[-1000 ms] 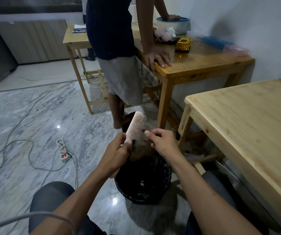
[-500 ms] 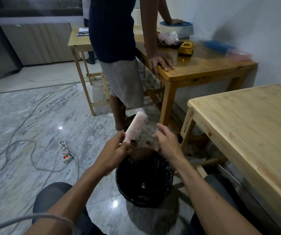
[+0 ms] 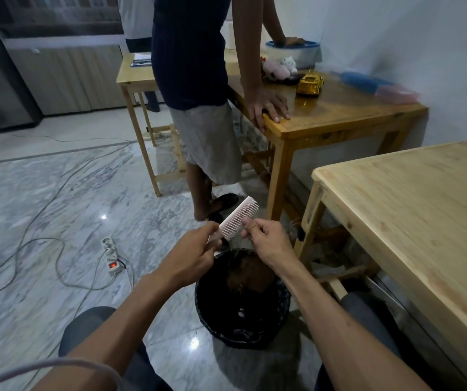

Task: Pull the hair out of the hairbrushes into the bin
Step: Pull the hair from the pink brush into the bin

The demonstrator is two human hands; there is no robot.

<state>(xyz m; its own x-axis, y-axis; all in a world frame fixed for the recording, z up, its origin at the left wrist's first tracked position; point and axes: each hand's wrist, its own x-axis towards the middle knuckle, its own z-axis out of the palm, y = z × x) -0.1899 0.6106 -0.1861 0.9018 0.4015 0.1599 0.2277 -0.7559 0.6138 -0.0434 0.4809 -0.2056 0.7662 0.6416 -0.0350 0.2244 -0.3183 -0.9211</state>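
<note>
From the head camera I see my left hand (image 3: 191,253) closed around the handle of the pale pink plastic hairbrush (image 3: 238,218), which stands just above and beyond the far rim of the round black mesh bin (image 3: 212,317) on the floor between my knees. The brush's long axis runs from the handle at lower left up and away to the upper right, bristles facing right toward my right hand (image 3: 266,241). That hand is the nearer one to the bristles: its thumb and fingertips (image 3: 250,225) are drawn together against the bristle rows midway along the head, though I cannot tell whether they pinch any strands. A brown clump of hair (image 3: 247,277) lies inside the bin, directly below both hands. I judge any pull should travel down and toward me.
</note>
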